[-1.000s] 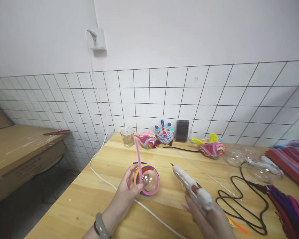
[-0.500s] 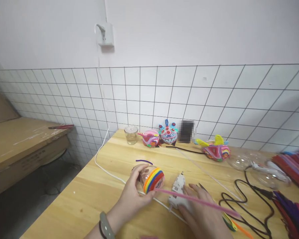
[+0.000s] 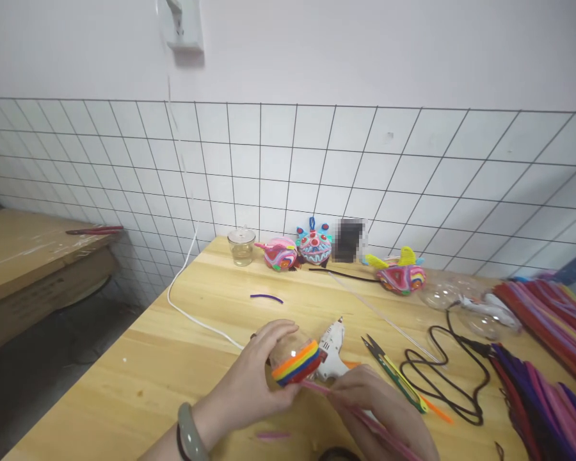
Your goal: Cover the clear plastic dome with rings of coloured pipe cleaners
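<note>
My left hand (image 3: 254, 378) grips a clear plastic half-ball (image 3: 288, 349) banded with several coloured pipe cleaners (image 3: 296, 363). A pink pipe cleaner (image 3: 365, 419) runs from that band down to the right, and my right hand (image 3: 381, 413) pinches it just right of the ball. A white glue gun (image 3: 330, 349) lies on the wooden table (image 3: 182, 358) right behind both hands, its nozzle pointing away from me.
Yellow-handled snips (image 3: 393, 371) and a black cord (image 3: 441, 371) lie to the right. Pipe cleaner bundles (image 3: 547, 333) fill the right edge. Finished colourful figures (image 3: 312, 246) and a glass jar (image 3: 241, 245) line the tiled wall. A white cable (image 3: 192, 317) crosses the table; a purple scrap (image 3: 266, 298) lies nearby.
My right hand put the glue gun down on the table and took hold of the pink pipe cleaner. The left hand turned the ball so the pink strand swung from upright to the right.
</note>
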The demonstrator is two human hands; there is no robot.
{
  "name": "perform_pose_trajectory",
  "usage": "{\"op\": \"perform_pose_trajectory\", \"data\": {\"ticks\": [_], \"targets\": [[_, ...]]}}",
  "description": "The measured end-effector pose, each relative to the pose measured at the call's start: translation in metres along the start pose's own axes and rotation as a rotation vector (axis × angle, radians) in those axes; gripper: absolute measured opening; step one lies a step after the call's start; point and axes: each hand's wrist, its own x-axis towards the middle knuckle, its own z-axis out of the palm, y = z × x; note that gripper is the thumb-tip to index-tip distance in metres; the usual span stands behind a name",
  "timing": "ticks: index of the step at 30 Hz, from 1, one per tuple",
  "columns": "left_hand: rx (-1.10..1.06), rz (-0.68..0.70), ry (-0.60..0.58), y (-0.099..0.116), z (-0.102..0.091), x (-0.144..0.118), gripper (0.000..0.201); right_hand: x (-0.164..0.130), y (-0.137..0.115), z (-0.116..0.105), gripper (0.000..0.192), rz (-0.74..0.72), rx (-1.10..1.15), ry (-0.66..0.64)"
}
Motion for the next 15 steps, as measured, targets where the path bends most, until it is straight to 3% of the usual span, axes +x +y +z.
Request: {"op": "perform_pose_trajectory", "data": {"ticks": [7,15], "targets": [[-0.136,-0.133,-0.068,0.008,0.0,-0.002,0.068,-0.009,0.007,0.004,0.034,0.066,-0.023,0.049],[-0.337,-0.174,-0.131,0.012,0.004,-0.002,0.063,-0.005,0.002,0.011,0.037,0.056,-0.015,0.141]]}}
